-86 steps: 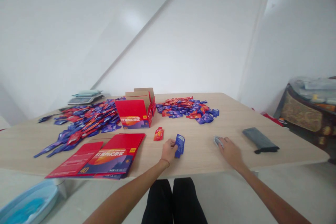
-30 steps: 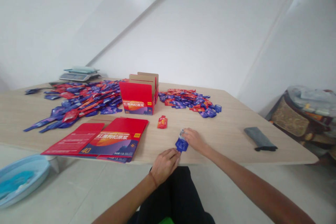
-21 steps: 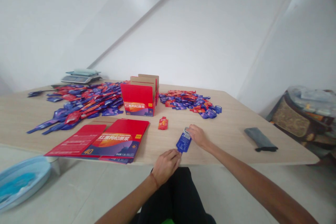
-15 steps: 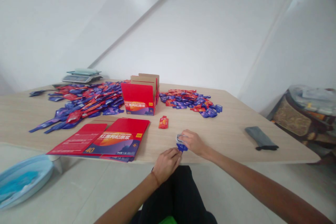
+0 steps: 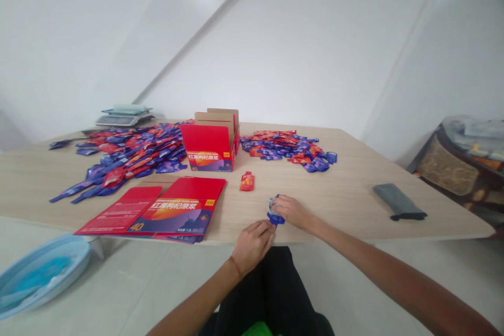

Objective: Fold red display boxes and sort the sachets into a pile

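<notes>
Near the front edge of the table, a blue sachet (image 5: pixel 276 219) lies between my hands. My left hand (image 5: pixel 254 241) pinches its lower end. My right hand (image 5: pixel 291 211) has its fingers closed on a grey-white piece that looks like a cloth (image 5: pixel 271 206), pressed on the sachet's upper part; the fingers hide much of it. Just beyond my hands, a single red sachet (image 5: pixel 247 181) lies flat on the table.
Flattened red cartons (image 5: pixel 185 205) lie front left. Behind them stands an open carton (image 5: pixel 208 149), between a large sachet heap (image 5: pixel 137 149) and a smaller one (image 5: pixel 283 146). A scale (image 5: pixel 124 117) stands at the back, a grey cloth (image 5: pixel 397 201) lies right, a blue basin (image 5: pixel 74 257) sits below left.
Both hands stay together at the blue sachet, with only a slight shift of the right hand's fingers and grey-white piece over it. The whole view has shifted a little.
</notes>
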Available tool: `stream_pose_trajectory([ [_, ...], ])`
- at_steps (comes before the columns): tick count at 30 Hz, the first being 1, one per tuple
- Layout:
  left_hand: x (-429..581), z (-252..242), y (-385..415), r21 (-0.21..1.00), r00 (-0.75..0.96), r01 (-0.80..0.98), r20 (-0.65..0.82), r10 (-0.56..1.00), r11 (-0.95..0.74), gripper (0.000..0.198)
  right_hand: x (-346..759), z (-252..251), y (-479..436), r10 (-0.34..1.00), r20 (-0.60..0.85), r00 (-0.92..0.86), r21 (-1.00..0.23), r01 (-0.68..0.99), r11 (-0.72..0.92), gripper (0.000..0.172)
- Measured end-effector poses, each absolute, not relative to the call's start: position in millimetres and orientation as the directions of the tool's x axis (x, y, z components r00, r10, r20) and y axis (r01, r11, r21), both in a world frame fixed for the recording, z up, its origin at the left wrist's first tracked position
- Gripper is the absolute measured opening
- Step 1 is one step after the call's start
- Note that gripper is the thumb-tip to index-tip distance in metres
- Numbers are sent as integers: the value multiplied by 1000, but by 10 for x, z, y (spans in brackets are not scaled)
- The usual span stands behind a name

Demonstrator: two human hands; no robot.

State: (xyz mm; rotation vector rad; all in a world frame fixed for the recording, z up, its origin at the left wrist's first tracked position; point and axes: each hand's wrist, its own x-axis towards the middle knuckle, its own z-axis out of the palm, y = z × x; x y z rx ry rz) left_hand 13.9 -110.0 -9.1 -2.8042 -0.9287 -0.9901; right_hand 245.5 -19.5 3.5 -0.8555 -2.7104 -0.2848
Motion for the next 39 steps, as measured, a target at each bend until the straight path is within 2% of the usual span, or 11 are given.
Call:
stream_pose_trajectory([
  [4,144,-78,-1107,173,626,550,561,541,-817,29,2541,42,-63,551,352,-756,54,604,795,20],
  [14,130,-81,-1111,172,635,560,540,553,-810,32,2895,193,193,725,384,-571,-61,768,637,21],
  [18,138,-80,-1114,162,624,561,562,543,-812,32,3095,279,115,817,457,-352,-91,895,436,27],
  [23,159,-30,-1140,145,610,581,574,546,-801,28,3459,55,-52,899,430,-86,-132,979,156,31],
  [25,190,0,-1159,95,631,600,554,542,-795,25,3550,-52,-110,908,417,-33,-156,982,107,32],
  [28,277,38,-1188,-46,663,661,503,554,-749,23,3591,-124,-165,912,410,-3,-198,976,92,33],
  [32,362,32,-1225,-199,705,687,415,575,-698,6,3566,-120,-181,905,425,-8,-181,979,94,34],
  [37,268,7,-1323,-251,751,651,347,562,-716,4,3563,-156,-163,898,440,-6,-160,983,85,33],
  [39,212,64,-1370,-223,756,645,329,567,-731,5,3566,-172,-161,895,446,-4,-161,983,85,32],
])
